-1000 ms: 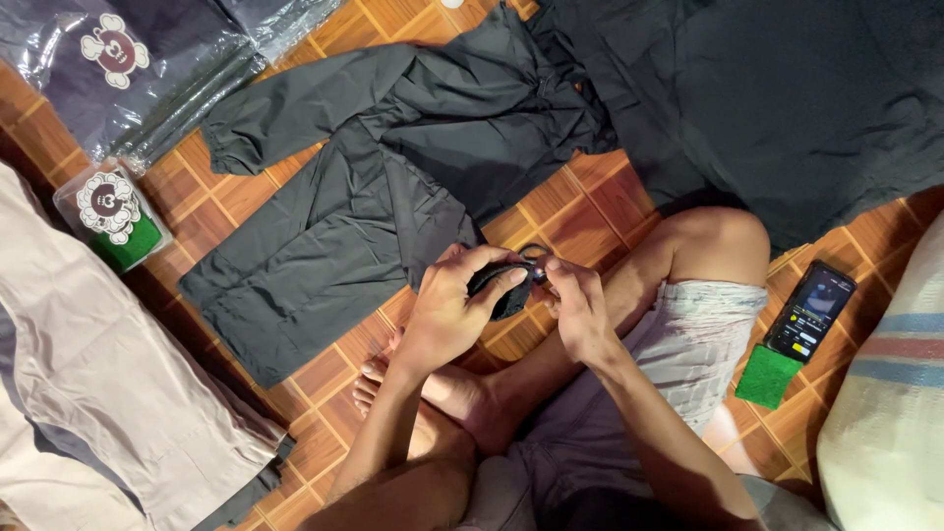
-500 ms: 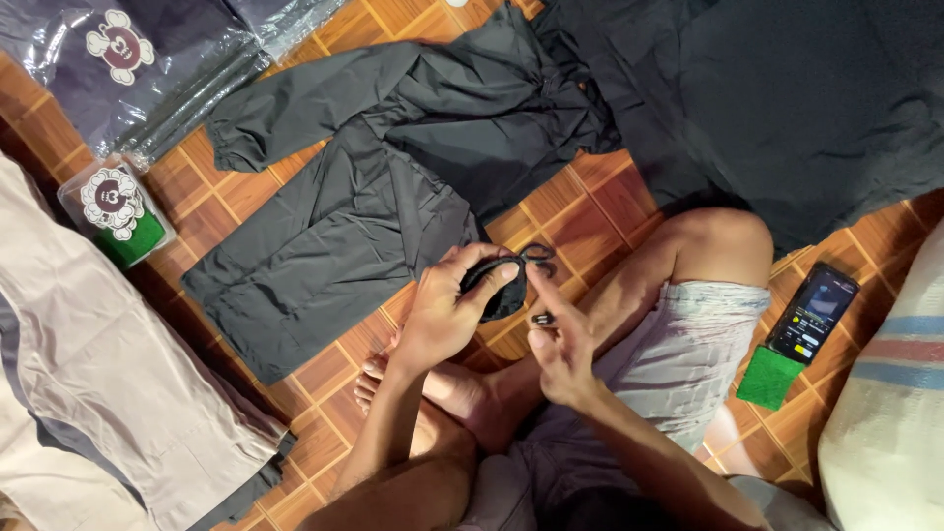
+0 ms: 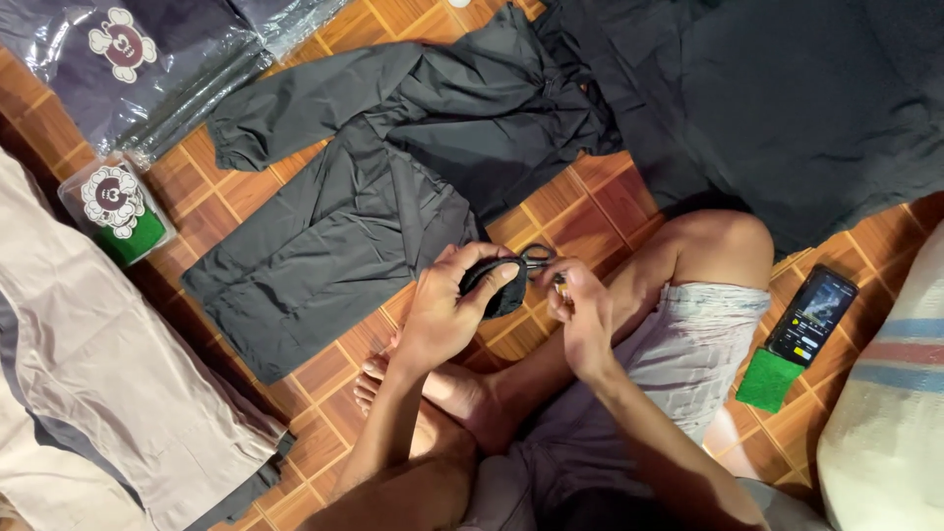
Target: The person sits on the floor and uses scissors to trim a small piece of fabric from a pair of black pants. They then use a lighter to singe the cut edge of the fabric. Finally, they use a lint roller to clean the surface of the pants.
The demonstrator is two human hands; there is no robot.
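Note:
My left hand [image 3: 450,313] is closed around a small dark fabric piece [image 3: 495,283], held above my crossed legs. My right hand [image 3: 580,305] sits just to its right, fingers pinched on a small metal part with a thin dark cord [image 3: 539,259] that loops between the two hands. What exactly the right fingers pinch is too small to tell. Dark grey shorts [image 3: 339,236] lie spread on the tiled floor [image 3: 570,211] just beyond my hands.
A large dark garment [image 3: 787,108] covers the top right. Bagged dark clothes [image 3: 118,59] and a small bagged item with a green card [image 3: 118,206] lie at the left, beige trousers [image 3: 88,383] below. A phone [image 3: 812,315] and green card [image 3: 769,380] rest by my right knee.
My right hand dropped away from the fabric piece half a second ago and has come back up beside it. The left hand has kept hold throughout.

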